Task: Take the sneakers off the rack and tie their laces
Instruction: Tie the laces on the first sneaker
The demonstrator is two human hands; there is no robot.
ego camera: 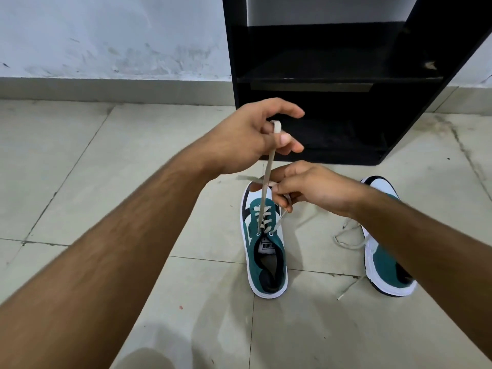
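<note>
Two teal, white and black sneakers stand on the tiled floor in front of the black rack [314, 81]. The left sneaker [266, 259] points toward the rack. My left hand [253, 134] is raised above it, shut on one beige lace [266, 187] pulled taut up from the top eyelet. My right hand [306, 187] hovers over the toe, pinching the other lace end [278, 225]. The right sneaker [386, 265] lies partly behind my right forearm, its laces [348, 241] loose on the floor.
The rack's shelves hold nothing in view. A pale scuffed wall [106, 35] with a skirting strip runs behind it. Beige floor tiles [80, 169] spread to the left and in front. My knee [143, 358] shows at the bottom edge.
</note>
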